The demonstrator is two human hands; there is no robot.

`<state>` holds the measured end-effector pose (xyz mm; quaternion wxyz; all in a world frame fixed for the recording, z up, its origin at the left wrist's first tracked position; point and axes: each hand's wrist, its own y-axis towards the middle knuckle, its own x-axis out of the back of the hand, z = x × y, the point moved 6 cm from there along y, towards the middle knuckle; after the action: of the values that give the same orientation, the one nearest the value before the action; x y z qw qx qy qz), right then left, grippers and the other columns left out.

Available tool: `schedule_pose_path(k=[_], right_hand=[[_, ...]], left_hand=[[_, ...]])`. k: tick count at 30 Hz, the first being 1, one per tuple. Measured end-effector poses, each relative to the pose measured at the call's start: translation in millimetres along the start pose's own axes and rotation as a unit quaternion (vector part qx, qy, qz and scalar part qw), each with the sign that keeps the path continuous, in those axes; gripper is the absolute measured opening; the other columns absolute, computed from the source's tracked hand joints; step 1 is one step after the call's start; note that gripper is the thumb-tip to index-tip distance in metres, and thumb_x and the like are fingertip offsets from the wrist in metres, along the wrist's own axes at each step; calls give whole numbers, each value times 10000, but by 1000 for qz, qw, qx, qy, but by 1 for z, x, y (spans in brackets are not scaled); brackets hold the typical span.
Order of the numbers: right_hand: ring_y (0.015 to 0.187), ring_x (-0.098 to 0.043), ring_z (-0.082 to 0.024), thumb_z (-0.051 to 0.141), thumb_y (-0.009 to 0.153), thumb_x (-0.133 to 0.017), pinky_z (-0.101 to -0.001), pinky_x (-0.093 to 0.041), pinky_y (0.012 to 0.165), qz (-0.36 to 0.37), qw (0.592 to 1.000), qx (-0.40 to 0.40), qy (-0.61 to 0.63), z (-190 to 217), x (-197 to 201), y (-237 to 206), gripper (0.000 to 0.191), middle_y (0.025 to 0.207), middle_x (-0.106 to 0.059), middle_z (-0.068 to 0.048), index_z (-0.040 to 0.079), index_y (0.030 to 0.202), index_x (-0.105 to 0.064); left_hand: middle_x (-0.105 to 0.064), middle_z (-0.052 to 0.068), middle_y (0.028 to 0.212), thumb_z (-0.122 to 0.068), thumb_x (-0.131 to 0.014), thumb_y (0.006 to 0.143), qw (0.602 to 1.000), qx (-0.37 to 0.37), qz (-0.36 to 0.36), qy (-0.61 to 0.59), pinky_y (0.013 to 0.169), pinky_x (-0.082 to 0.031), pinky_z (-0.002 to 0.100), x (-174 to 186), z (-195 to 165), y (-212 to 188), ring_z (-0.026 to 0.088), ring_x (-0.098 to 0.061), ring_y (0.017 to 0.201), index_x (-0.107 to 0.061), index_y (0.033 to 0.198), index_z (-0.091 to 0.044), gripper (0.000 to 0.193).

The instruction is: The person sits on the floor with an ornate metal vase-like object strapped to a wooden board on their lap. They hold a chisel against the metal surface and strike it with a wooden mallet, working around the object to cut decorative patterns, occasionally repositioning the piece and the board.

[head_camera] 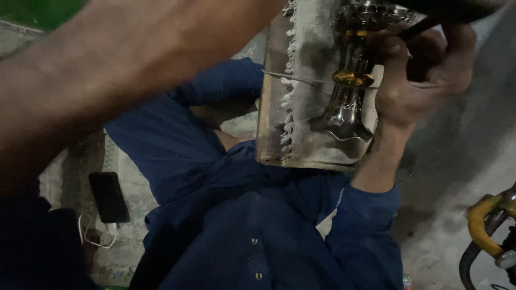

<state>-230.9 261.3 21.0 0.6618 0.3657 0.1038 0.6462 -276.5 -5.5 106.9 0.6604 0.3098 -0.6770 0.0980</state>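
Right hand point(424, 70): closed around the neck of a silver goblet-shaped metal piece point(349, 80).
Metal piece: foot below the fingers point(389, 53), over a wooden board point(269, 107).
Fringed cloth point(309, 64): beside the fingers, on the board.
Left forearm point(107, 70): blurred, hand unseen.

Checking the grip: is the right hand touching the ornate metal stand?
Touching. The head view shows the right hand with fingers wrapped against the metal stand at its stem.

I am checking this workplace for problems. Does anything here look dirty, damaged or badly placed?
The fringed cloth on the wooden board is stained dark grey around the metal vase that the right hand holds. A black phone with a loose white cable lies on the floor. Nothing looks spilled.
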Motion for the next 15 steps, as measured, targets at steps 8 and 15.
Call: schedule_pose_path(k=[8, 15], right_hand=[[888, -787, -310, -63, 1246, -593, -358, -667, 771, -11, 1000, -2, 17, -3, 3, -1, 420, 1061, -758, -230, 139, 1587, -454], [841, -767, -286, 22, 1197, -619, -352, -646, 741, -41, 999, 17, 22, -1, 5, 2, 418, 1027, -749, -203, 156, 1567, -479]], left_hand=[[-593, 24, 676, -162, -559, 1107, 1000, 0, 23, 3, 406, -420, 248, 4, 1, 11, 83, -516, 473, -695, 1129, -65, 168], [-601, 30, 688, -160, -560, 1103, 999, -3, 39, 12, 414, -428, 252, 8, -1, 19, 88, -525, 484, -692, 1138, -66, 167]])
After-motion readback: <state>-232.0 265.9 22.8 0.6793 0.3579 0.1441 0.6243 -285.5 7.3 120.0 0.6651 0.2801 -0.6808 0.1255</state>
